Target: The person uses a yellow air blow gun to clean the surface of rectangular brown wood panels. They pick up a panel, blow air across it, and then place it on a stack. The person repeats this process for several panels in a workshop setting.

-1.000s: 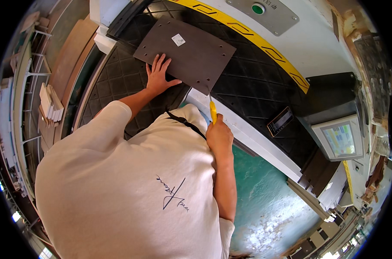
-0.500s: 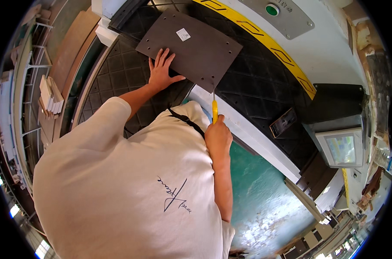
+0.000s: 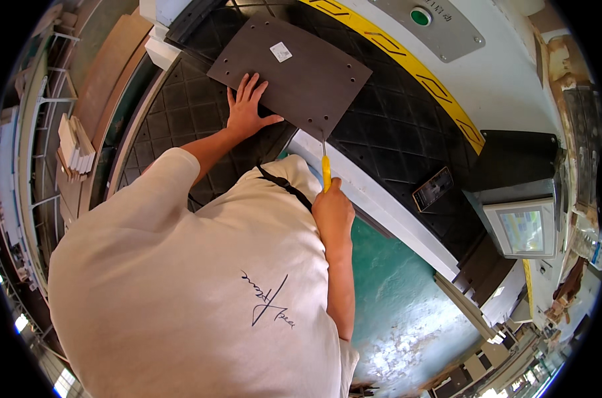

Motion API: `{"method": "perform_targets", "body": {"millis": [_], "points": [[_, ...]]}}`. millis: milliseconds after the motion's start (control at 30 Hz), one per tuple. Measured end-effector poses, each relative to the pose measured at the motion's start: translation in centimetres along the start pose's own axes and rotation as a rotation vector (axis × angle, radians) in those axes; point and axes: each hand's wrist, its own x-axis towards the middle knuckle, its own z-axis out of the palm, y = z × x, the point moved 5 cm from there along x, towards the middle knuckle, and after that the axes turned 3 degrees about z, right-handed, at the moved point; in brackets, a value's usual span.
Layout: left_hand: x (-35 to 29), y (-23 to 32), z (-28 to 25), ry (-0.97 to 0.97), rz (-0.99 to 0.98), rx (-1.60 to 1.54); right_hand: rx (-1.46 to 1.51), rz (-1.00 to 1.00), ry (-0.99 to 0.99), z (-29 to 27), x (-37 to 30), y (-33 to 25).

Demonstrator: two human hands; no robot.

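A dark brown rectangular board (image 3: 288,76) lies on the black quilted surface, with small holes near its corners and a white label on top. My left hand (image 3: 246,113) rests on the board's near-left edge, fingers spread and the thumb to the right. Low at the board's near-right corner, my right hand (image 3: 333,207) is closed around a yellow-handled screwdriver (image 3: 326,172). Its thin metal shaft points away from me and its tip meets that corner, close to two holes. Whether the tip touches the board's face or its edge, I cannot tell.
A phone (image 3: 433,188) lies on the black surface (image 3: 380,142) to the right, before a monitor (image 3: 523,229). A white rail (image 3: 380,199) edges the surface. Beyond the board are a yellow strip (image 3: 407,66) and a green button (image 3: 420,16). Wooden pieces (image 3: 75,146) are stacked at left.
The right hand and the screwdriver have shifted very slightly left. The left hand stays spread on the board, which looks almost unmoved.
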Motion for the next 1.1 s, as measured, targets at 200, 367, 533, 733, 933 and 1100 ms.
{"method": "perform_targets", "body": {"millis": [200, 367, 533, 733, 933, 1100], "points": [[0.0, 0.2, 0.0, 0.006, 0.012, 0.009, 0.025, -0.011, 0.004, 0.1, -0.2, 0.0], [0.3, -0.1, -0.1, 0.003, 0.005, 0.024, 0.064, -0.03, 0.035, 0.1, 0.6, -0.1], [0.4, 0.1, 0.3, 0.012, 0.021, 0.018, 0.086, -0.002, 0.014, -0.2, 0.4, 0.0], [0.1, 0.1, 0.2, 0.006, 0.021, 0.003, 0.111, 0.017, 0.009, 0.0, 0.3, 0.1], [-0.1, -0.5, 0.4, 0.02, 0.019, -0.003, 0.059, -0.018, 0.078, 0.1, 0.7, -0.3], [0.3, -0.1, 0.6, -0.006, 0.023, 0.013, 0.099, 0.031, 0.064, -0.5, 0.1, -0.3]]}}
